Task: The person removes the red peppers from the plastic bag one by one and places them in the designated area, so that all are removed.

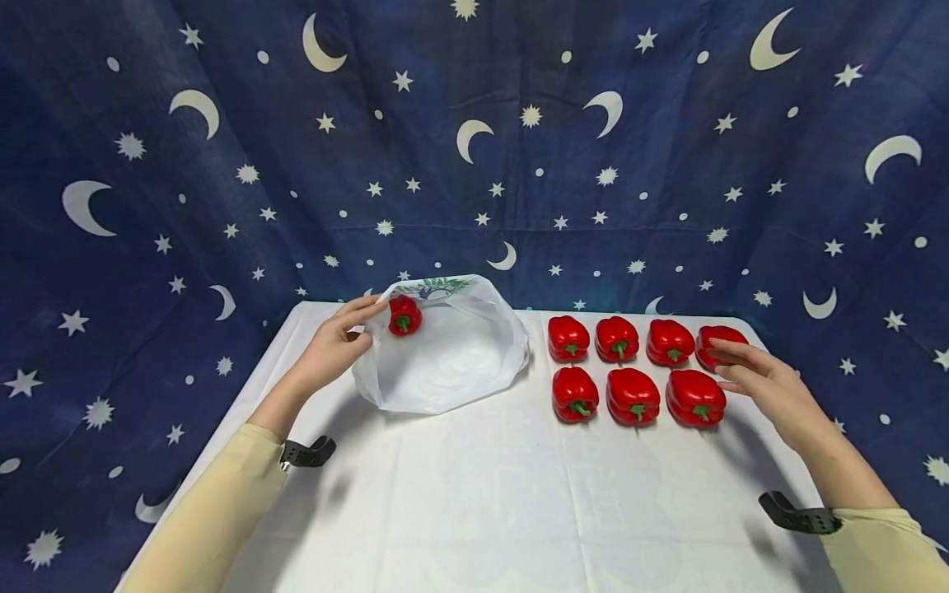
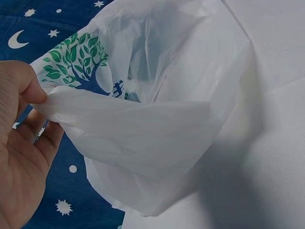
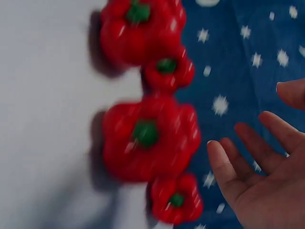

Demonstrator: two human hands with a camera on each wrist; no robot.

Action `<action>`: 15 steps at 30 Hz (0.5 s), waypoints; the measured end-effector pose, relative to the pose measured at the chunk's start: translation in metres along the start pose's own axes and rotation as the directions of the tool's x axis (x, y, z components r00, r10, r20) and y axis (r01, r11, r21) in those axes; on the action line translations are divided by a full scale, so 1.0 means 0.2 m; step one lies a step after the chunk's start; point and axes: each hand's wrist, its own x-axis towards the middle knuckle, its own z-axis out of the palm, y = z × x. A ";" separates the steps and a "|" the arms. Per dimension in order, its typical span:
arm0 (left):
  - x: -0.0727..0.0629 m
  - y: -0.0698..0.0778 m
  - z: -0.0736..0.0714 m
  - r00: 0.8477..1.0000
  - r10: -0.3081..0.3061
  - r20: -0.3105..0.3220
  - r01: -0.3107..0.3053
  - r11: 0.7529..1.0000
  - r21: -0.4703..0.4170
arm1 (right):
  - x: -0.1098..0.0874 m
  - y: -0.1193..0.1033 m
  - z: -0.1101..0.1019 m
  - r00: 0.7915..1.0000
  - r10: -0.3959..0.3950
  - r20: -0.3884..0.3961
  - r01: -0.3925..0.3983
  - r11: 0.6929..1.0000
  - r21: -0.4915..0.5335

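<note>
At the left, my left hand (image 1: 335, 346) pinches the rim of a white plastic bag (image 1: 452, 354) between thumb and fingers; a green tree print (image 2: 81, 62) shows on the bag in the left wrist view. The bag's mouth gapes toward me, and a red bell pepper (image 1: 404, 316) is inside, against its left wall. On the right, my right hand (image 1: 778, 395) is over the table with its fingers spread, holding nothing. It partly covers the rightmost back pepper (image 1: 717, 339) in the head view; the right wrist view shows a gap between fingers and peppers.
Red bell peppers stand in two rows: three in front (image 1: 631, 397), several behind (image 1: 617, 338), right of the bag. White cloth (image 1: 474, 502) covers the table. A dark blue curtain (image 1: 519, 189) with moons and stars hangs close behind the table's back edge.
</note>
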 end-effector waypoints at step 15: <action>0.00 0.00 -0.01 1.000 -0.012 0.003 0.012 1.000 -0.010 | 0.09 -0.51 0.40 0.958 -0.154 0.244 0.136 0.987 0.086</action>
